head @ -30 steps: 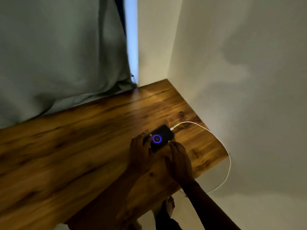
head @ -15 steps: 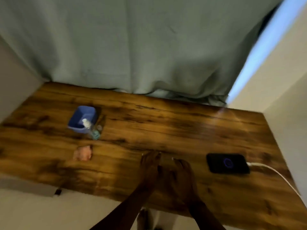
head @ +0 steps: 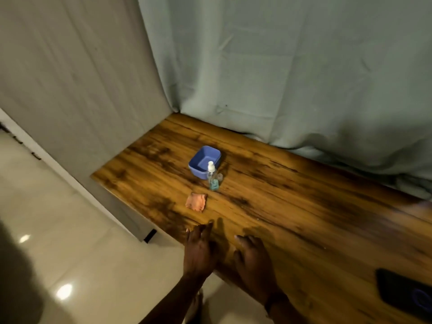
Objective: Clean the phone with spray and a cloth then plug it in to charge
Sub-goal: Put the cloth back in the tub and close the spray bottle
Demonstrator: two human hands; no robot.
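Hands, left (head: 199,250) and right (head: 253,259), rest apart, empty and open-palmed at the desk (head: 304,206) front edge, seemingly finished: phone (head: 405,293) glows near the right edge, cloth (head: 196,201) and spray bottle (head: 212,177) set aside mid-desk.

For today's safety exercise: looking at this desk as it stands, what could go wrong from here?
1. The phone lies close to the desk's near edge; a knock could send it off.
2. The spray bottle stands upright beside the blue bowl and could tip if a hand reaches carelessly for the cloth.
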